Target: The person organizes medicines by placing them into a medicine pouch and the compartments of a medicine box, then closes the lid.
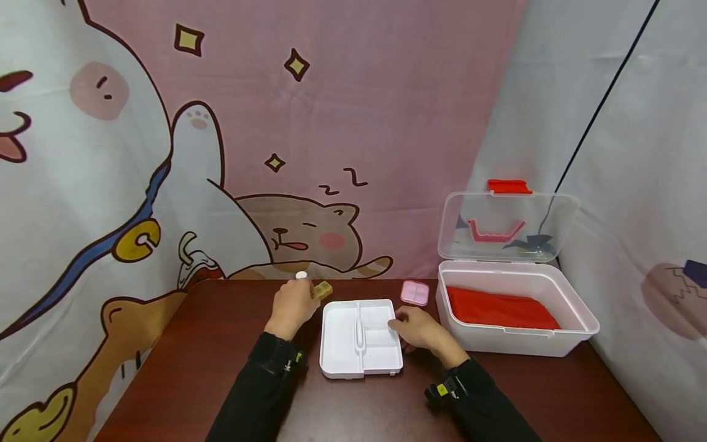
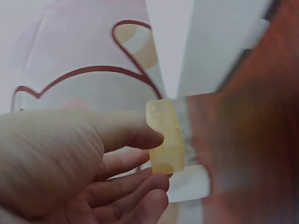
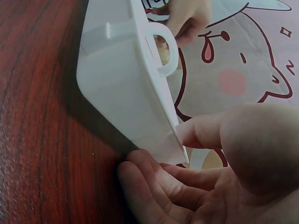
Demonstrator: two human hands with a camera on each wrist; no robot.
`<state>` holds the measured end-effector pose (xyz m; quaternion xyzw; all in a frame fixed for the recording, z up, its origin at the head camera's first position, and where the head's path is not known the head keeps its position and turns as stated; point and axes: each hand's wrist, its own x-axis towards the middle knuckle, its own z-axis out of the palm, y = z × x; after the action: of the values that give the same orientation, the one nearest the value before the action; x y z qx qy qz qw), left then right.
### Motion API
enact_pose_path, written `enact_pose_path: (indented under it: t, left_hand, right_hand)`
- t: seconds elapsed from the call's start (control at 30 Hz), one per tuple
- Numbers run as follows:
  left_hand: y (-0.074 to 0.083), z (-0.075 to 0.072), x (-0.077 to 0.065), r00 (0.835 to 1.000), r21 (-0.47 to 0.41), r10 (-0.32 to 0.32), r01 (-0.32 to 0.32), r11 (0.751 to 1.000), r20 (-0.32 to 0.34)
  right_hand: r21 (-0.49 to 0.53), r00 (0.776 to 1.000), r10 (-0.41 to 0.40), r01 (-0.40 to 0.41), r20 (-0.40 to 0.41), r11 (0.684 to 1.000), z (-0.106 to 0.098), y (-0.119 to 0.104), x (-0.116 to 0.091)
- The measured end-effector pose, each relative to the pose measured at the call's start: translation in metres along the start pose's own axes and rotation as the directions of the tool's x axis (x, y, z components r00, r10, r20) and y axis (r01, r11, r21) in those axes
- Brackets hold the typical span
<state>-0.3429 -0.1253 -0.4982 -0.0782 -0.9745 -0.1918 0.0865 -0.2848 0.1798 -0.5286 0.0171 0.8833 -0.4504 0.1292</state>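
Note:
A white divided caddy [image 1: 338,344] with a raised central handle [image 1: 360,336] stands on the table. My right hand [image 1: 418,328] grips its right side; in the right wrist view the thumb lies on the rim [image 3: 161,102] and the fingers are below, against the outer wall. Beyond the caddy's far left corner, my left hand [image 1: 294,305] pinches a small translucent yellow block-shaped piece [image 2: 167,140] between thumb and fingers. In the head view that yellow piece [image 1: 322,290] is held above the table. A small white cap-like thing [image 1: 301,275] shows just behind the left hand.
A small pink divided box [image 1: 414,293] lies beyond the right hand. At the right stands a large white storage bin [image 1: 513,341] with folded red cloth [image 1: 499,308] inside. Its clear lid [image 1: 508,227] stands raised at the back. A printed curtain [image 1: 386,123] hangs behind the table.

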Motion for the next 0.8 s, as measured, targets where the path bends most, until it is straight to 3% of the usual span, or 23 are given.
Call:
enact_pose_path:
  t: [0.27,0.43,0.63,0.8]
  left_hand:
    - [0.021,-0.028,-0.009,0.992,-0.075,0.124,-0.124,0.989,-0.009]
    - [0.040,-0.041,-0.019,0.976,-0.106,0.216,-0.213,0.971,0.024]
    - [0.060,-0.046,-0.030,0.936,-0.106,0.346,-0.338,0.935,0.069]
    - [0.073,-0.048,-0.038,0.883,-0.168,0.421,-0.392,0.905,0.208]
  right_hand:
    - [0.086,1.000,0.011,-0.013,0.026,0.996,-0.001,0.003,0.003]
    - [0.121,0.999,0.009,-0.015,0.043,0.992,-0.001,0.007,0.004]
    - [0.125,0.999,0.026,-0.032,0.045,0.992,-0.002,0.009,0.004]
    - [0.147,0.998,0.037,-0.043,0.041,0.988,-0.003,0.007,0.006]
